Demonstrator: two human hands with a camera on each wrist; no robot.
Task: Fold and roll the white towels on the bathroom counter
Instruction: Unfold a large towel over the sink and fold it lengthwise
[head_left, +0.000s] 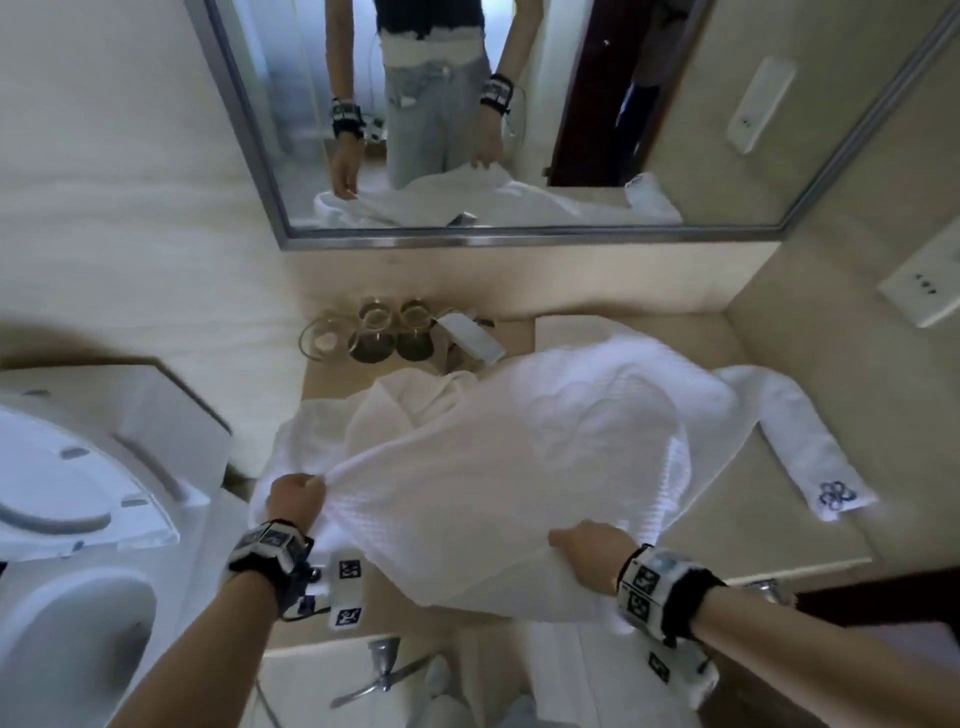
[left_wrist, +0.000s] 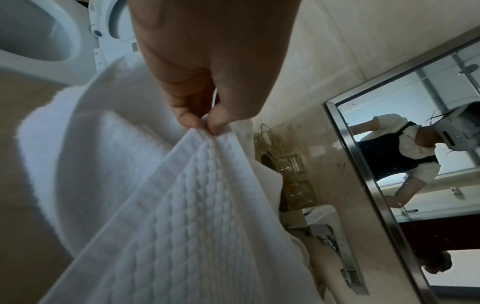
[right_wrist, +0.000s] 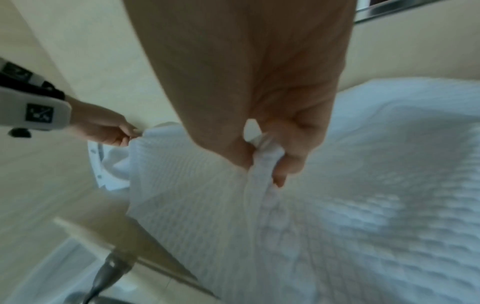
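Both hands hold one big white towel (head_left: 519, 467) up off the counter (head_left: 753, 519). Each hand has one corner of the near edge, so the cloth hangs wide and flat between them, probably to make the first fold neat. The left hand (head_left: 293, 501) pinches its corner tight between thumb and fingers (left_wrist: 215, 121). The right hand (head_left: 592, 545) has its fingers (right_wrist: 288, 162) curled round a bunched bit of the edge.

The far part of the towel puffs up over the middle of the counter and droops down again near the back wall. It is soft and thick, with little raised squares like a waffle.

More white cloth lies crumpled under it at the left edge of the counter. A long thin towel with a blue mark (head_left: 810, 447) lies flat by the right edge. Three clear glasses (head_left: 374, 332) stand in the back left corner, under the mirror (head_left: 467, 241) with its shiny metal frame. A smooth white toilet (head_left: 67, 493) sits left of the counter.
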